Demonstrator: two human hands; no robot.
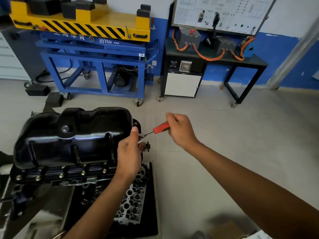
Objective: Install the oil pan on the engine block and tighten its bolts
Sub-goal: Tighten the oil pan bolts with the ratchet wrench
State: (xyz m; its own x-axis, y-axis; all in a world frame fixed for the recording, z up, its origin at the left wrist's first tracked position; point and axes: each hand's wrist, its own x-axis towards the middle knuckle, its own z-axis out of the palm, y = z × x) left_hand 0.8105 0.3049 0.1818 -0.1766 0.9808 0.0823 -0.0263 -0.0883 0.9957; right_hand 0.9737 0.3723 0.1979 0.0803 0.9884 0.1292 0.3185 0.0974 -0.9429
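In the head view, the black oil pan [72, 135] sits upside up on top of the engine block [72, 182], at the lower left of the picture. Its flange lies flat along the block's edge. A row of bolts [61, 175] shows along the near flange, each seated in its hole. A drain plug [65, 129] is set in the pan's side wall.

At the pan's right end, the left hand [129, 152] curls its fingers round the head of a wrench [160, 128], with the thumb raised against the pan's corner. The bolt under the wrench head is hidden by the fingers. The right hand [179, 130] grips the wrench's red handle in a closed fist, out to the right of the pan and above the floor [224, 135].

Just below the left hand a toothed sprocket [140, 173] shows at the end of the block. Below the block, a silver cylinder head [131, 202] lies on a black mat [151, 221].

Farther back stands a blue wheeled cart [96, 66] with a yellow top marked by black stripes. To its right is a black surface [255, 62] carrying boxes joined by orange cables [208, 57], with a wiring board [221, 12] on the wall above it.
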